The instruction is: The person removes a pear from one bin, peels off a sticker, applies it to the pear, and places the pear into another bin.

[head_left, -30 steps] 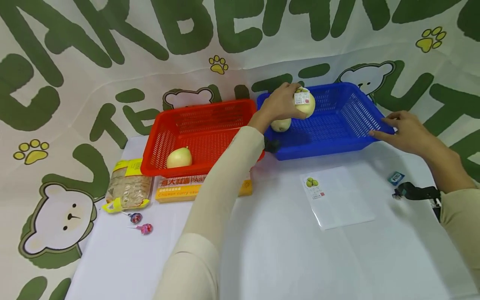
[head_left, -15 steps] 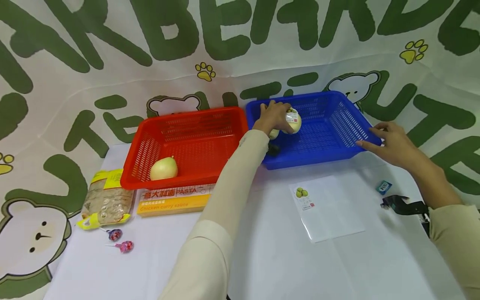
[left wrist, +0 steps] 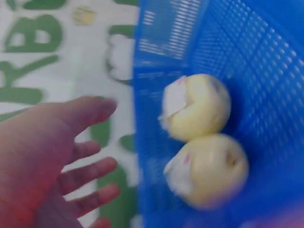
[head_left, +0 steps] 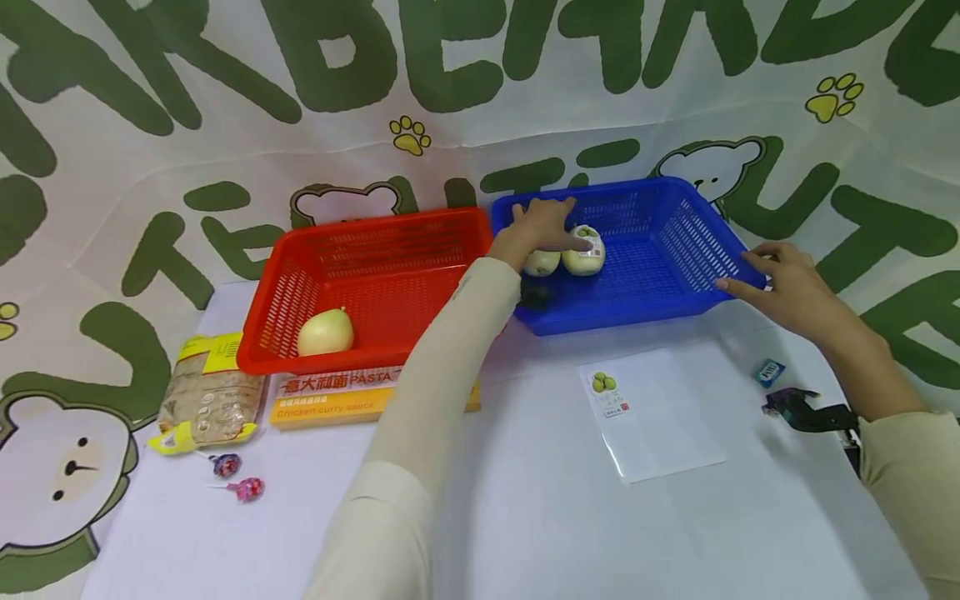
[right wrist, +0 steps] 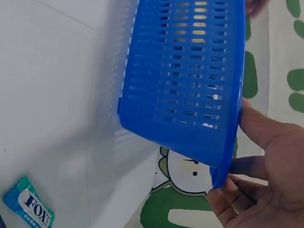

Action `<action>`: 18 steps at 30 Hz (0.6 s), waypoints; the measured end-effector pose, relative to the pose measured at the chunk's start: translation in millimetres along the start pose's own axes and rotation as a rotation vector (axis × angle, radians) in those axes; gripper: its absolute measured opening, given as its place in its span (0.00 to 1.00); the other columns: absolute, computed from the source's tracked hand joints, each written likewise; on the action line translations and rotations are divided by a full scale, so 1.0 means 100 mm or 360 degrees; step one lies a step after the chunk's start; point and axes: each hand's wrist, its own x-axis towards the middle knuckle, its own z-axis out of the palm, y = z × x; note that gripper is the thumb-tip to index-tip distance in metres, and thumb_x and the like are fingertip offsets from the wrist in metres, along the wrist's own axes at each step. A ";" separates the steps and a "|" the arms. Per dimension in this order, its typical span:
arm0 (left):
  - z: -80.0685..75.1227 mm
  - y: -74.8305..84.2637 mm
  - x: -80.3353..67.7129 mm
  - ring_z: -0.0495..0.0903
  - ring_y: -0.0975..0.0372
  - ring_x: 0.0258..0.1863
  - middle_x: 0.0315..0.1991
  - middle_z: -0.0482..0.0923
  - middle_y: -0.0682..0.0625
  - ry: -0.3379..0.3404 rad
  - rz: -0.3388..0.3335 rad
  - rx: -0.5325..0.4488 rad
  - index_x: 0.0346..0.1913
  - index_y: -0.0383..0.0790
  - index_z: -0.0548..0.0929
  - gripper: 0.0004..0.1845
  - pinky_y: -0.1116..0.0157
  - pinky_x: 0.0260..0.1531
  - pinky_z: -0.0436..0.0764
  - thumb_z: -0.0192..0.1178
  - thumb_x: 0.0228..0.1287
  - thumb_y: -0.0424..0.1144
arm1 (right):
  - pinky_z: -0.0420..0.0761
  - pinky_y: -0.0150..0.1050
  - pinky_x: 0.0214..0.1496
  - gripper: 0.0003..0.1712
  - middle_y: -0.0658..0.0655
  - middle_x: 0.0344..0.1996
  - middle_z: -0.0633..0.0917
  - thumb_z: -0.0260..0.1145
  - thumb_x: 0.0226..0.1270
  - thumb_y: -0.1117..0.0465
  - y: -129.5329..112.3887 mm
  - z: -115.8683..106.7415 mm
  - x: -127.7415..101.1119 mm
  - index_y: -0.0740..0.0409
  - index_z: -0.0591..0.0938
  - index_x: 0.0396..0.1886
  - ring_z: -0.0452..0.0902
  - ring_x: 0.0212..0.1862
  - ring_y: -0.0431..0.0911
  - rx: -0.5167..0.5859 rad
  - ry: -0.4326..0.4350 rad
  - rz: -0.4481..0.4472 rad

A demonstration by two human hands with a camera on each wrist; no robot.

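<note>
We've got open blue basket (head_left: 675,250) floor just right of our left hand (head_left: 543,227), whose spread fingers hold nothing and hover over the two pears (head_left: 570,258) below them. Right hand (head_left: 780,283) fingers lightly grip the basket's right corner. Past our left fingers, red basket (head_left: 375,267) holds one pear (head_left: 325,332).

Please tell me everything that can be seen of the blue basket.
The blue basket looks like plastic, rectangular and shallow, with slotted walls and a perforated floor. It stands upright on the white table, right of the red basket. Two pale yellow fruits lie side by side inside it, near its left wall. The right hand holds its right rim; the left hand is open above the fruits.
</note>
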 end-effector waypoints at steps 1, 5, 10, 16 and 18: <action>-0.05 -0.04 -0.11 0.52 0.49 0.75 0.78 0.54 0.49 0.0069 0.0028 -0.0027 0.81 0.51 0.52 0.45 0.43 0.70 0.48 0.56 0.67 0.63 | 0.61 0.79 0.57 0.49 0.82 0.67 0.53 0.60 0.73 0.41 0.01 0.00 0.00 0.79 0.58 0.71 0.46 0.67 0.78 0.0008 0.0011 0.0001; -0.16 -0.34 -0.76 0.61 0.54 0.72 0.73 0.65 0.51 0.0473 0.0129 -0.0213 0.74 0.49 0.68 0.31 0.46 0.69 0.56 0.56 0.72 0.53 | 0.58 0.80 0.57 0.49 0.82 0.68 0.51 0.58 0.73 0.39 0.03 0.00 0.01 0.77 0.58 0.72 0.43 0.69 0.79 0.0021 0.0024 0.0012; -0.06 -0.89 -1.74 0.73 0.57 0.62 0.62 0.77 0.51 0.0931 0.0195 -0.0504 0.64 0.44 0.80 0.20 0.53 0.67 0.62 0.60 0.72 0.43 | 0.54 0.80 0.59 0.48 0.82 0.69 0.50 0.56 0.74 0.39 0.06 -0.02 0.02 0.76 0.57 0.73 0.38 0.72 0.78 -0.0002 0.0080 0.0051; 0.15 -1.45 -2.56 0.75 0.56 0.59 0.59 0.79 0.49 0.1150 0.0029 -0.0612 0.61 0.44 0.83 0.19 0.51 0.61 0.72 0.62 0.69 0.42 | 0.51 0.78 0.61 0.48 0.82 0.70 0.46 0.54 0.76 0.40 0.08 0.05 -0.01 0.78 0.56 0.72 0.36 0.72 0.79 0.0013 0.0119 0.0099; 0.20 -1.62 -2.78 0.75 0.56 0.58 0.59 0.79 0.49 0.1196 -0.0065 -0.0638 0.61 0.45 0.83 0.19 0.51 0.60 0.74 0.63 0.69 0.42 | 0.50 0.78 0.60 0.47 0.82 0.71 0.45 0.54 0.76 0.41 0.06 0.09 -0.01 0.78 0.55 0.72 0.36 0.72 0.79 0.0023 0.0115 0.0103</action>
